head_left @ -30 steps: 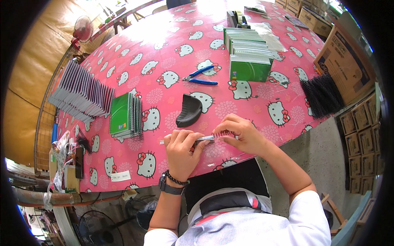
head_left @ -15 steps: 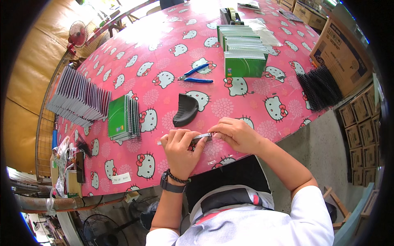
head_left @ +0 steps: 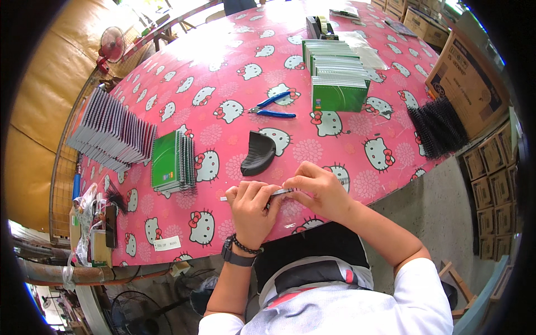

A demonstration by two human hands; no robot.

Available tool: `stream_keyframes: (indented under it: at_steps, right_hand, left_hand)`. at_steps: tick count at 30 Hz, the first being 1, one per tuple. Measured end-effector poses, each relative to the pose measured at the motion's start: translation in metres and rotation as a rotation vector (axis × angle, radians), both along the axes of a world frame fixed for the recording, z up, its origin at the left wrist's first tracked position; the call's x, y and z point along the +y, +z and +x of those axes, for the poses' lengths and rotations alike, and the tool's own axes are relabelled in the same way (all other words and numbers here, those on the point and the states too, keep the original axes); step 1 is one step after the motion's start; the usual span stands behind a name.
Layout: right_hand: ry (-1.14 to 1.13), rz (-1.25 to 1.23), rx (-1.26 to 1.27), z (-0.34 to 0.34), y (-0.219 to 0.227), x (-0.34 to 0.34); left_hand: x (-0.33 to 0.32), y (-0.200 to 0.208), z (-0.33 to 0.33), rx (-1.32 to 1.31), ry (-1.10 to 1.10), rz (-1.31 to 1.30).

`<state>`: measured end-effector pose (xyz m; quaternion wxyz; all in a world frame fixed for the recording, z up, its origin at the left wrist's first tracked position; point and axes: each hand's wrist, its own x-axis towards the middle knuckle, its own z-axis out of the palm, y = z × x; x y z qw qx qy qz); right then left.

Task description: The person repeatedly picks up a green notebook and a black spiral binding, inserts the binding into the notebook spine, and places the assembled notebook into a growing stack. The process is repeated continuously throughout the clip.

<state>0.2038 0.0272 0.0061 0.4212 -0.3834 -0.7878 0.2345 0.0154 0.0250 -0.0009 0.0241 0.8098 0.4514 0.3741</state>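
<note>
My left hand (head_left: 254, 207) grips a thin, pale-edged notebook (head_left: 280, 191), mostly hidden; my right hand (head_left: 321, 191) pinches a barely discernible dark coil (head_left: 291, 190) at its right end.

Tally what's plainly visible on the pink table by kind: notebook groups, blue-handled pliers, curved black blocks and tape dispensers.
Notebook groups: 3 (left row, small green group, right green row)
Blue-handled pliers: 1
Curved black block: 1
Tape dispenser: 1
Total: 6

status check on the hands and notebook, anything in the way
Left hand gripping thin notebook edge-on; right hand working at its right end, exact grip unclear; black curved block beyond, apart from both hands.
</note>
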Motion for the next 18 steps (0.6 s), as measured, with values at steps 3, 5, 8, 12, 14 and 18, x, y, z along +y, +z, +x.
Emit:
stream_keyframes:
  at_steps: [3,5,8,12,14,18]
  right_hand:
    - [-0.034,-0.002,-0.055,-0.004,0.002,-0.002]
    - [-0.04,0.067,-0.099,-0.004,0.002,0.0]
    - [-0.052,0.121,-0.152,-0.004,0.003,0.005]
    - [-0.028,0.009,-0.107,0.0,0.008,0.006]
    - [-0.026,0.0,-0.182,0.002,0.007,0.009]
    - [0.042,0.097,-0.164,-0.003,0.011,0.012]
  left_hand:
    - [0.0,-0.004,-0.001,0.007,-0.008,-0.004]
    - [-0.001,-0.004,0.001,0.007,0.015,0.011]
    - [-0.002,0.0,0.004,-0.026,0.043,0.009]
    - [0.002,0.001,0.001,-0.049,0.055,0.004]
    - [0.002,0.004,0.002,-0.042,0.042,-0.015]
    - [0.001,0.006,0.0,-0.029,0.058,-0.01]
